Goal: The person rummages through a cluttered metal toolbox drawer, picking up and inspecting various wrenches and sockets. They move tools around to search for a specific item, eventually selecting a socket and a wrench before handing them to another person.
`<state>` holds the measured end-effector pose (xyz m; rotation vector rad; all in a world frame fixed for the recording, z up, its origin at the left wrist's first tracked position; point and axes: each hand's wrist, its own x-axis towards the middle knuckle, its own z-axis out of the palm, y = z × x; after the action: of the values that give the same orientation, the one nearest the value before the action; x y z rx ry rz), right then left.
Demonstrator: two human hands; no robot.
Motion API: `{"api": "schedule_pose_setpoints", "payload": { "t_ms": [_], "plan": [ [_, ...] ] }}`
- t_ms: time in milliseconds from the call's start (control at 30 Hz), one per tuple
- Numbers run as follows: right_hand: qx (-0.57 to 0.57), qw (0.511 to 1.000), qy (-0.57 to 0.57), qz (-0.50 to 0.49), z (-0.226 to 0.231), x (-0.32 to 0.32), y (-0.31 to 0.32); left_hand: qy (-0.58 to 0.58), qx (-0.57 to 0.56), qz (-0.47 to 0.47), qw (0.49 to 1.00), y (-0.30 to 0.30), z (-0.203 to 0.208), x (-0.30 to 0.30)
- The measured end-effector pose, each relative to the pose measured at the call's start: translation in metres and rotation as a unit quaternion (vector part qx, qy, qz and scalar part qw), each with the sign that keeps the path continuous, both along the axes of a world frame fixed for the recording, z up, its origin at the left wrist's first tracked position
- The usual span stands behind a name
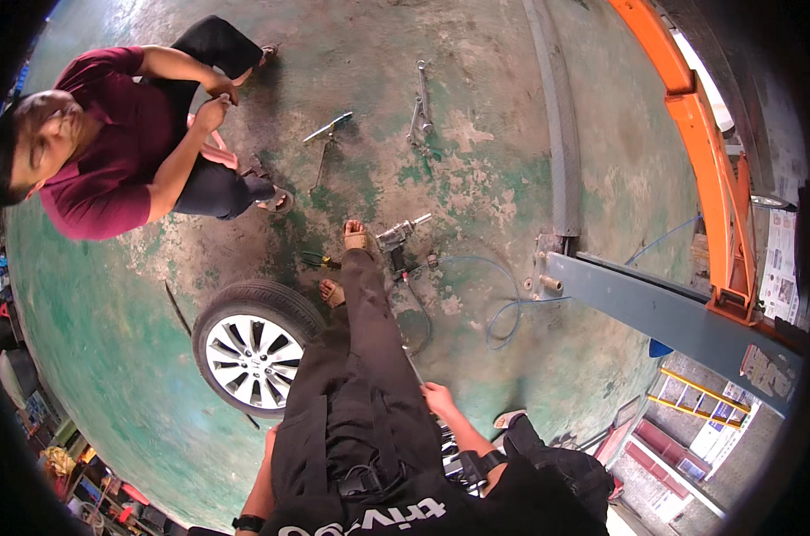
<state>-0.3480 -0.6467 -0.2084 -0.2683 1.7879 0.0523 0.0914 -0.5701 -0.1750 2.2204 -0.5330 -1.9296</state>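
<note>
My right hand [437, 398] is closed beside my right thigh. A thin, pale line, perhaps a rod, runs up from its fingers; the kind of thing cannot be made out. At my left hip, my left hand [270, 439] is mostly hidden by my dark clothing, so its fingers do not show. The wheel [255, 362], a black tyre on a silver multi-spoke rim, is next to my left leg. By my sandalled foot, an impact wrench [399, 243] with a long nose rests on the floor. Neither hand touches it.
A seated person [110, 147] in a maroon shirt is at the far left. Several wrenches [421, 103] and a cross-shaped tool [326, 138] lie ahead on the floor. A blue air hose [485, 261] loops toward a grey lift beam [655, 308]. An orange lift arm [700, 134] rises at right.
</note>
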Motion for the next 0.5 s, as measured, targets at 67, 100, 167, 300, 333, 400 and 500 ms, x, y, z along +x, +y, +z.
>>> {"api": "schedule_pose_setpoints", "payload": {
  "t_ms": [67, 100, 167, 300, 333, 400, 500],
  "plan": [
    [-0.098, 0.992, 0.048, 0.059, 0.0, 0.02, -0.028, 0.023, 0.0, 0.018, 1.0, -0.015, 0.0, 0.004],
    [-0.117, 0.982, 0.089, 0.115, -0.001, 0.026, -0.04, 0.036, -0.001, 0.031, 0.999, -0.024, 0.001, 0.005],
    [-0.152, 0.975, 0.098, 0.126, 0.004, 0.025, -0.058, 0.047, 0.0, 0.04, 0.998, -0.046, 0.005, 0.005],
    [-0.058, 0.995, -0.001, -0.083, 0.011, 0.008, -0.084, -0.045, 0.002, -0.131, 0.99, -0.095, 0.025, 0.003],
    [-0.013, 0.989, -0.031, -0.146, 0.012, 0.002, -0.089, -0.051, 0.014, -0.128, 0.99, -0.104, 0.029, -0.001],
    [-0.004, 0.989, -0.012, -0.144, 0.013, -0.006, -0.097, -0.057, 0.011, -0.114, 0.992, -0.121, 0.031, -0.01],
    [0.021, 0.989, 0.001, -0.143, 0.015, -0.019, -0.11, -0.065, 0.009, -0.088, 0.994, -0.134, 0.031, -0.024]
  ]
}}
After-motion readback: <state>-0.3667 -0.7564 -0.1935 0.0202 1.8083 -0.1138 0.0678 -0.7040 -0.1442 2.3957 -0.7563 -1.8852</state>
